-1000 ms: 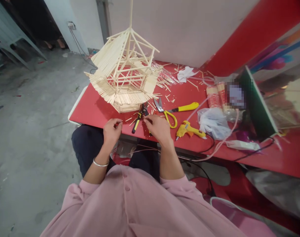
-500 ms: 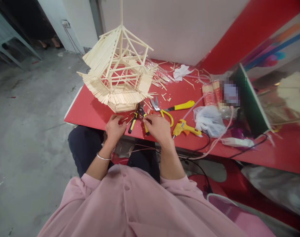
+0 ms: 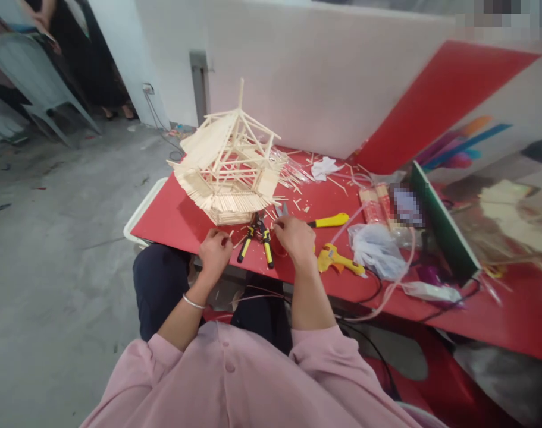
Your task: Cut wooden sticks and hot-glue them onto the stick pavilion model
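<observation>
My left hand [image 3: 215, 254] is closed at the front of the red table, with a short wooden stick [image 3: 231, 234] showing at its fingertips. To its right lie black-and-yellow pliers [image 3: 268, 248], handles spread toward me. My right hand [image 3: 296, 239] is closed in a pinch beside them, over the scissors [image 3: 281, 210], whose yellow handles it mostly covers. What its fingertips hold, if anything, is too small to make out. Just beyond both hands stands a pavilion-like model [image 3: 235, 172] built of thin wooden sticks, its roof partly covered and partly open frame.
A yellow-handled tool [image 3: 331, 220] and a yellow glue gun [image 3: 340, 260] lie right of my right hand. Farther right are a crumpled plastic bag [image 3: 378, 249], stick packs [image 3: 371, 208] and a green panel [image 3: 447, 226]. Loose sticks [image 3: 293, 178] litter the table [image 3: 163, 220]. A person stands far left by a chair [image 3: 38, 77].
The view has tilted up, so the table sits lower in the picture. My right hand has moved off the pliers' right handle toward the scissors. A stick now shows in my left fingertips.
</observation>
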### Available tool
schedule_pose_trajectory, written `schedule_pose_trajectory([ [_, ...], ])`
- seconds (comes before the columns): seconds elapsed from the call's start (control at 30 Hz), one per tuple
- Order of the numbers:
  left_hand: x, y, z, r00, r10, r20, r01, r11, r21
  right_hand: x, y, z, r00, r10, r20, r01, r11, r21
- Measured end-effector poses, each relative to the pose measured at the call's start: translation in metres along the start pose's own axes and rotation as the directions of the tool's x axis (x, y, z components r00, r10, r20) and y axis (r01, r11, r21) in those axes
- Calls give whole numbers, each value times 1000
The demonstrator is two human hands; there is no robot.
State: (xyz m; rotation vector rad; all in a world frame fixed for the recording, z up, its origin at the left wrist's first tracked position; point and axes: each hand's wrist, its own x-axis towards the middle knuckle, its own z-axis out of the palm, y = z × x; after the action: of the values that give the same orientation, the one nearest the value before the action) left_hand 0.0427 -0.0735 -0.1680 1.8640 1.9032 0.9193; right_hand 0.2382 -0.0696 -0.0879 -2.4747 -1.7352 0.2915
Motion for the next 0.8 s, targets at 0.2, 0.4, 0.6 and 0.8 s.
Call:
schedule_pose_trajectory([
  [0.2, 7, -9, -5, 989, -123, 77, 137, 966, -220, -18, -5, 5, 997, -69, 22, 68, 996, 53],
  [0.4, 9, -13, -6, 989, -115, 95, 139, 942, -306, -31, -3, 13, 996, -86, 2, 86, 994, 70],
  [0.6, 9, -10, -9, 987, -116, 110, 149, 922, -358, -29, -11, 19, 992, -126, -18, 127, 989, 74],
  [0.8, 9, -11, -9, 987, -118, 110, 152, 914, -376, -21, -28, 29, 962, -271, -19, 271, 962, 30],
])
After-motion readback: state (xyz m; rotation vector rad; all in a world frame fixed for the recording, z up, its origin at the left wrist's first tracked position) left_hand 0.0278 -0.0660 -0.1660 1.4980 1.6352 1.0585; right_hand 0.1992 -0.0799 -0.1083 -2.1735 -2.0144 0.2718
